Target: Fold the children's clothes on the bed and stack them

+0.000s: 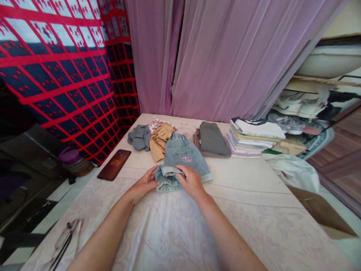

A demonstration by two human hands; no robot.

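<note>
A pair of light-blue denim shorts [183, 150] lies on the table, its gathered waistband pointing away from me and a pink emblem on its pocket. My left hand [143, 185] pinches the outer edge of the nearer leg's cuff. On the cuff's other side, my right hand [192, 182] grips the hem, with the thumb at the leg opening. Just behind the shorts sit a crumpled tan garment [161, 140] and a grey one [139, 137]. Part of the leg fabric is hidden by my fingers.
Folded dark trousers [213, 139] and a stack of folded shirts [251, 137] stand at the back right. A phone [114, 165] rests near the left edge, with glasses [66, 237] closer to me. A pink curtain [225, 56] hangs behind the table [254, 210].
</note>
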